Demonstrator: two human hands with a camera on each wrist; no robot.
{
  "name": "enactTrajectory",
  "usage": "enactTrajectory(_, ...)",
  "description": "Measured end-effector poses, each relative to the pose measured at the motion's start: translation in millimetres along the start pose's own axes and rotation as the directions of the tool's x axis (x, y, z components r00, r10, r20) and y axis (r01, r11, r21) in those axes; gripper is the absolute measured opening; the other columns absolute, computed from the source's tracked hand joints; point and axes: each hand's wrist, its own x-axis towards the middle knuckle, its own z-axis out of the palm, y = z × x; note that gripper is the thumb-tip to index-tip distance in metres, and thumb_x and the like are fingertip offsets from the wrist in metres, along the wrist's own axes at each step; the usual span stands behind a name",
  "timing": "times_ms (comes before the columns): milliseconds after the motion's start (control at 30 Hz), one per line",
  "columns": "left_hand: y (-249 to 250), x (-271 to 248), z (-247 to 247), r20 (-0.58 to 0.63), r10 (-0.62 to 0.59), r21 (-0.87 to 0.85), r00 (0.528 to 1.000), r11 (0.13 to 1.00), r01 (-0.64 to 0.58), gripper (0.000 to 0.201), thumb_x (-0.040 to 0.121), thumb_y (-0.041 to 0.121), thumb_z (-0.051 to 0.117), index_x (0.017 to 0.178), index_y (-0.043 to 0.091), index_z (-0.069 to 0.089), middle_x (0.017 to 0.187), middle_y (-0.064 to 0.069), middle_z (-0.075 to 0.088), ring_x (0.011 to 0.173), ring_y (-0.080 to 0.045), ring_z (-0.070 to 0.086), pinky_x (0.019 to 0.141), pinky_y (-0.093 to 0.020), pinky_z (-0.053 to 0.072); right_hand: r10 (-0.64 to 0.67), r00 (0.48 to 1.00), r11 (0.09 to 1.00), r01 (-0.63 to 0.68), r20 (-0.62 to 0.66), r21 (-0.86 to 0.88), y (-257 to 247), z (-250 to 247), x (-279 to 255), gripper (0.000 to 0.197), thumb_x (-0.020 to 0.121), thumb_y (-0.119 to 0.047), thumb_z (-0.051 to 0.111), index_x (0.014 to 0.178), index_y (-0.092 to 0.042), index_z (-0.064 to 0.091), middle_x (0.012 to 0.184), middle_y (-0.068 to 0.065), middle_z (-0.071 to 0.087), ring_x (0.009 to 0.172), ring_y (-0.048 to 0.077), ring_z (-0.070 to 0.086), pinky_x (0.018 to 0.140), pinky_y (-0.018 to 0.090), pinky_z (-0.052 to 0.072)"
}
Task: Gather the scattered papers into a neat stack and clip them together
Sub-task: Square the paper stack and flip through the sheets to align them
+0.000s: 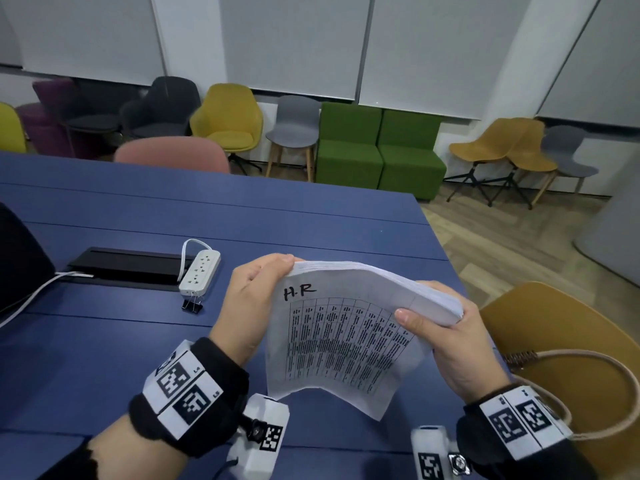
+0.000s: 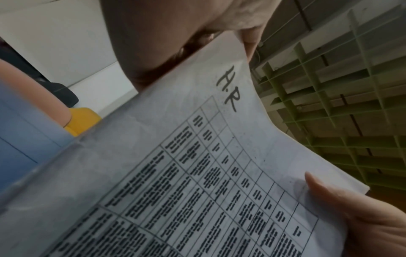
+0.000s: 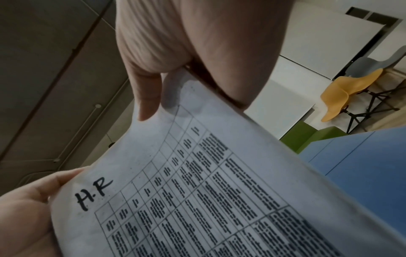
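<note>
A thick stack of white papers (image 1: pixel 343 337), its front sheet printed with a table and hand-marked "H.R", is held up off the blue table (image 1: pixel 242 216), tilted toward me and bowed. My left hand (image 1: pixel 256 299) grips its top left corner, thumb on the top edge. My right hand (image 1: pixel 446 334) grips the top right corner, thumb pressed on the front sheet. The left wrist view shows the stack of papers (image 2: pixel 197 173) close up, and the right wrist view shows the stack of papers (image 3: pixel 219 191) the same way. A black binder clip (image 1: pixel 192 304) lies on the table, left of my left hand.
A white power strip (image 1: pixel 200 271) with its cord lies beside a black cable tray (image 1: pixel 128 266) set in the table. A dark object (image 1: pixel 20 258) sits at the left edge. A mustard chair (image 1: pixel 568 362) with a bag handle stands at my right. More chairs line the far wall.
</note>
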Motion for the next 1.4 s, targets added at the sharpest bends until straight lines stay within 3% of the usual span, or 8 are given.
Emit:
enactTrajectory(267,1.2,4.5,-6.5,-0.007,0.080,0.192,0.997,0.978,-0.077,0.042,0.099,0.026,0.038,0.086,0.008,0.074,0.084,-0.006,0.076,0.076,-0.013,0.068,0.063,-0.017,0.051,0.030,1.000,0.998,-0.030,-0.008,-0.047,2.5,1.6,0.9,0.023,0.068,-0.007,0.077,0.090,-0.013,0.072,0.087,0.009,0.070,0.083,0.022,0.066,0.076,0.031,0.054)
enactTrajectory(400,-12.2,3.1,-19.0,0.074,0.121,0.174,0.990,0.976,-0.132,0.058,0.073,0.071,0.061,0.101,0.021,0.072,0.094,0.004,0.077,0.086,-0.008,0.071,0.072,-0.018,0.054,0.087,0.996,0.992,-0.088,-0.018,-0.091,5.7,2.3,4.1,0.024,0.079,-0.003,0.069,0.102,-0.006,0.071,0.100,0.013,0.074,0.097,0.025,0.070,0.089,0.037,0.054)
enactTrajectory(467,-19.9,2.4,-19.9,0.107,0.078,0.133,0.991,0.987,-0.092,0.045,0.065,0.055,0.078,0.095,0.023,0.075,0.091,0.004,0.076,0.085,-0.009,0.070,0.074,-0.021,0.054,0.109,0.994,0.985,-0.108,-0.001,-0.134,2.4,3.6,4.9,0.020,0.084,0.000,0.066,0.103,-0.006,0.070,0.100,0.010,0.075,0.097,0.023,0.071,0.087,0.033,0.054)
enactTrajectory(600,-8.1,3.9,-11.8,0.163,0.093,0.150,0.982,0.982,-0.118,0.006,0.080,0.019,0.075,0.086,0.018,0.077,0.085,0.000,0.075,0.081,-0.012,0.070,0.075,-0.025,0.055,0.045,0.999,0.973,-0.043,0.004,-0.226,-15.6,5.5,5.8,0.013,0.087,-0.002,0.064,0.090,-0.013,0.070,0.080,-0.008,0.075,0.078,0.004,0.070,0.073,0.019,0.053)
enactTrajectory(800,3.6,-2.9,-17.4,0.288,0.045,0.081,0.957,0.994,-0.071,0.034,0.069,0.037,0.080,0.098,0.019,0.074,0.095,-0.001,0.074,0.090,-0.016,0.069,0.079,-0.025,0.055,-0.017,1.000,0.979,0.019,0.011,-0.201,-16.5,1.4,2.0,0.022,0.082,0.002,0.067,0.095,-0.015,0.070,0.088,0.003,0.072,0.083,0.015,0.067,0.077,0.030,0.054)
enactTrajectory(933,-16.9,-10.7,-5.9,0.220,-0.015,0.183,0.975,0.983,-0.027,0.027,0.084,0.021,0.062,0.111,0.023,0.066,0.112,0.000,0.072,0.108,-0.013,0.066,0.098,-0.031,0.049,0.047,0.997,0.969,-0.061,-0.068,-0.237,8.8,10.8,-2.4,0.025,0.082,0.002,0.068,0.093,-0.021,0.069,0.085,-0.010,0.075,0.083,0.005,0.070,0.075,0.018,0.051)
enactTrajectory(1200,11.9,-14.2,5.2,0.208,0.101,0.163,0.973,0.977,-0.137,0.035,0.098,0.008,0.049,0.096,0.034,0.072,0.099,0.016,0.074,0.099,-0.001,0.068,0.085,-0.014,0.049,-0.155,0.974,0.967,0.115,-0.167,-0.228,-4.6,22.8,-0.4,0.031,0.083,0.003,0.067,0.084,-0.028,0.067,0.076,-0.020,0.072,0.075,-0.004,0.066,0.072,0.012,0.051)
enactTrajectory(1400,-21.8,-23.2,3.3,0.212,-0.037,0.248,0.977,0.969,-0.017,0.028,0.100,0.011,0.046,0.101,0.033,0.064,0.098,0.022,0.073,0.096,0.004,0.067,0.080,-0.010,0.049,0.019,0.983,0.967,-0.064,-0.183,-0.248,24.9,24.6,-8.8,0.022,0.085,-0.004,0.067,0.084,-0.025,0.069,0.080,-0.010,0.073,0.080,0.002,0.067,0.074,0.017,0.051)
